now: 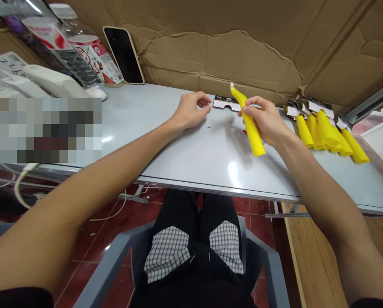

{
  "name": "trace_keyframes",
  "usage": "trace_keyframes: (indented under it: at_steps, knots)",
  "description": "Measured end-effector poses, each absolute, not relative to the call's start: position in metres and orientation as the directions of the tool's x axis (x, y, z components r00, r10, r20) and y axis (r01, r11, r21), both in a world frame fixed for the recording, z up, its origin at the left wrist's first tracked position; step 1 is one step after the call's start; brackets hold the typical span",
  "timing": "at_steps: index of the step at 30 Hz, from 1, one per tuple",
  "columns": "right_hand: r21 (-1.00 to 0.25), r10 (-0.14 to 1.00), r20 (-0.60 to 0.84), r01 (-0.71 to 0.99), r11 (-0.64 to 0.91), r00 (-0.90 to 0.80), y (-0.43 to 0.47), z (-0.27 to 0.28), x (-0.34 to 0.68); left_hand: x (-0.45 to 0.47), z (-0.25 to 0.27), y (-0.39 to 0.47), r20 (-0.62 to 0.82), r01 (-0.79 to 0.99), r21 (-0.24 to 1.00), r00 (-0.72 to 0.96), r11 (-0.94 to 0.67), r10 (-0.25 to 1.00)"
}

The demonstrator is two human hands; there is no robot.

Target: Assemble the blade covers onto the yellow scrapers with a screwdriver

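My right hand (265, 117) grips a yellow tube (251, 128) between thumb and fingers. The tube is held tilted above the table, its narrow bent neck ending in a small clear or silvery tip at the top. Under that hand a thin metal piece (236, 127) shows in part; its kind I cannot make out. My left hand (193, 111) rests on the table with fingers curled and a gap between thumb and fingertips, nothing visible in it. Close to it lies a tiny screw-like metal piece (209, 126). Behind both hands is a black and white card (226, 102) with a notched edge.
Several yellow tubes with cards (326, 130) lie at the right of the white table (185, 160). At the left are a phone (125, 55) leaning on the cardboard wall (242, 55), plastic bottles (95, 57), a white device (54, 81) and a blurred-out patch.
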State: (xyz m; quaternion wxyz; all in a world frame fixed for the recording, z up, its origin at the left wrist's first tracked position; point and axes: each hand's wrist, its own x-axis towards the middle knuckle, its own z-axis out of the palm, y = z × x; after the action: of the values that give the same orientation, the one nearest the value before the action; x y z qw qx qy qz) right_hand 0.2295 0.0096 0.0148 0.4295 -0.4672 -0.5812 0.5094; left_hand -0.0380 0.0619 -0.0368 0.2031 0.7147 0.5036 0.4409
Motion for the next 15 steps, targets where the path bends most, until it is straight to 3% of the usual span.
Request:
trace_keyframes:
  at_steps: [9, 15]
  knots:
    - [-0.994, 0.985, 0.035, 0.095, 0.052, -0.168, 0.018, 0.004, 0.233, -0.035, -0.042, 0.078, 0.315, 0.597, 0.76, 0.004, -0.255, 0.949]
    - [-0.991, 0.978, 0.023, 0.122, 0.049, -0.205, 0.017, 0.0, 0.23, -0.022, -0.031, 0.121, 0.239, 0.598, 0.775, 0.023, -0.204, 0.971]
